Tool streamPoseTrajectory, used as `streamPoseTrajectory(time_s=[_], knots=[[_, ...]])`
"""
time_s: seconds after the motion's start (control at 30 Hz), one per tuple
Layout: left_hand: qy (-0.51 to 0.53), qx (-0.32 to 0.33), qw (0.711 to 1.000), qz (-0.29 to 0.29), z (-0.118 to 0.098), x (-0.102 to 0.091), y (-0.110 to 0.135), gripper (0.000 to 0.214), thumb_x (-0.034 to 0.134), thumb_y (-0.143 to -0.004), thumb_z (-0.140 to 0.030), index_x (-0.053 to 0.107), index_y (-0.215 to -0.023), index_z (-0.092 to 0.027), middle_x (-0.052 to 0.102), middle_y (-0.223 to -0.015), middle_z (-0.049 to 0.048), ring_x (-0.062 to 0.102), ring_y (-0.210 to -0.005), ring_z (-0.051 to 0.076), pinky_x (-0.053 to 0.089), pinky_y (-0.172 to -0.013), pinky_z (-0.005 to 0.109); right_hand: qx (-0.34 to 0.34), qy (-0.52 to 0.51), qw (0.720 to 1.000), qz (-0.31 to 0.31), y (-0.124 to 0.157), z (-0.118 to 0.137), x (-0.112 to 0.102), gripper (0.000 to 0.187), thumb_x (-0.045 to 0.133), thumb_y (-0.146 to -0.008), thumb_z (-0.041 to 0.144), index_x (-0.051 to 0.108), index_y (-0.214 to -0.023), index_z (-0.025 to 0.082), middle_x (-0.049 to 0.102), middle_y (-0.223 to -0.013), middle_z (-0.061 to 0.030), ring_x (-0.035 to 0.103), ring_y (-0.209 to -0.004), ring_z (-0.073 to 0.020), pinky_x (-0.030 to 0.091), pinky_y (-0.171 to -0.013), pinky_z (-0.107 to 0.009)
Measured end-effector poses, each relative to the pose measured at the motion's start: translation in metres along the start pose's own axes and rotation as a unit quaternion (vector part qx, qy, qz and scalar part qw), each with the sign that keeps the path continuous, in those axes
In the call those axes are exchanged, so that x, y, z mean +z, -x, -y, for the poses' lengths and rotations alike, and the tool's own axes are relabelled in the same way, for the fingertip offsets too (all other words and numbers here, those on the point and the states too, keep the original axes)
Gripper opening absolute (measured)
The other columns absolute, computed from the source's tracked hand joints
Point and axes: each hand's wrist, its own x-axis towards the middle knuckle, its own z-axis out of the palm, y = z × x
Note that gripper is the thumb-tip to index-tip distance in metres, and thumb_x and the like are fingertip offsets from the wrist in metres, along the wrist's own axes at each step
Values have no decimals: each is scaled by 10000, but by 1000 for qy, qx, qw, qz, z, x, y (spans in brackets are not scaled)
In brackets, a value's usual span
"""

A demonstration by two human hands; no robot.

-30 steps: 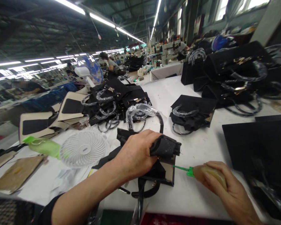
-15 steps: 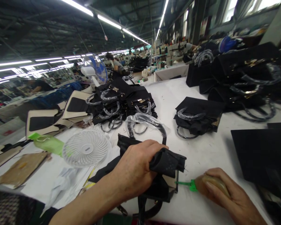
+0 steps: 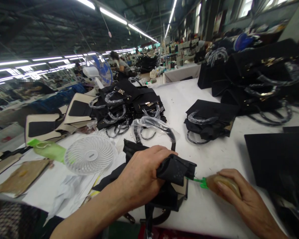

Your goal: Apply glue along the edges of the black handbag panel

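Observation:
My left hand (image 3: 142, 172) is closed over a folded flap of a black handbag (image 3: 174, 171) lying at the near edge of the white table (image 3: 211, 212). One of the bag's handles (image 3: 154, 126), wrapped in clear plastic, arches up behind my hand. My right hand (image 3: 239, 196) is wrapped round a yellowish squeeze bottle (image 3: 221, 184) with a green nozzle (image 3: 199, 181). The nozzle tip points left and sits right at the edge of the folded flap.
A small white fan (image 3: 89, 154) lies left of the bag, next to a green plastic bag (image 3: 48, 149). Piles of black handbags sit mid-table (image 3: 127, 103), centre right (image 3: 209, 121) and far right (image 3: 261, 76). Black panels (image 3: 274, 156) lie at right. Other people work in the background.
My right hand has brought the bottle's nozzle slightly left and up to the flap's edge. My left hand keeps its hold on the bag. The view has shifted a little.

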Motion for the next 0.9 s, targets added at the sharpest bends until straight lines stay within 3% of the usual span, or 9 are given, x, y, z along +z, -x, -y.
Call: streamPoseTrajectory(time_s=[0.13, 0.3, 0.47, 0.63, 0.7, 0.8, 0.9], knots=[[-1, 9, 1000, -4, -3, -1, 4, 527, 543, -723, 4, 636, -1165, -267, 694, -1149, 1, 667, -1026, 171, 538, -922, 306, -1, -25, 996, 82, 6, -2, -2, 259, 523, -955, 513, 555, -1086, 291, 655, -1011, 9, 668, -925, -184, 529, -769, -244], [-6, 11, 1000, -9, -8, -2, 10, 519, 535, -739, -14, 641, -1182, -261, 690, -1161, 17, 674, -1032, 169, 550, -895, 282, -7, -14, 999, -31, 12, -2, 2, 273, 568, -930, 488, 576, -1109, 283, 650, -1084, -12, 667, -958, -199, 534, -812, -256], [-2, 26, 999, -21, -11, -5, 16, 493, 586, -759, -34, 643, -1195, -257, 686, -1170, 27, 678, -1043, 157, 553, -884, 234, -47, -39, 996, 63, 13, 11, 2, 164, 527, -968, 417, 570, -1059, 287, 644, -986, 7, 668, -906, -179, 534, -762, -231], [8, 24, 1000, -9, -11, -7, 23, 534, 600, -751, -13, 639, -1216, -272, 678, -1170, 5, 673, -1035, 129, 542, -894, 192, -95, 30, 993, -61, 14, 10, 3, 201, 568, -957, 378, 568, -1146, 310, 623, -1113, -8, 649, -991, -183, 525, -840, -255], [19, 22, 1000, -7, -11, -7, 24, 547, 599, -749, -5, 634, -1222, -276, 674, -1175, 6, 675, -1023, 130, 547, -885, 196, -100, 36, 993, -46, 15, 10, 2, 212, 573, -955, 377, 563, -1155, 308, 619, -1123, -14, 646, -1000, -188, 528, -830, -258], [20, 21, 999, -15, -10, -6, 25, 552, 604, -740, 4, 635, -1215, -275, 676, -1176, 9, 676, -1029, 140, 549, -883, 206, -94, 16, 995, 32, 17, 11, 0, 179, 545, -966, 373, 567, -1128, 301, 629, -1079, -14, 659, -959, -184, 538, -783, -248], [25, 20, 999, -12, -11, -6, 25, 557, 606, -735, 10, 635, -1213, -273, 676, -1173, 10, 675, -1030, 142, 549, -880, 206, -79, 17, 997, -8, 18, 11, 0, 196, 547, -965, 393, 571, -1135, 297, 627, -1100, -23, 656, -974, -194, 534, -817, -270]])
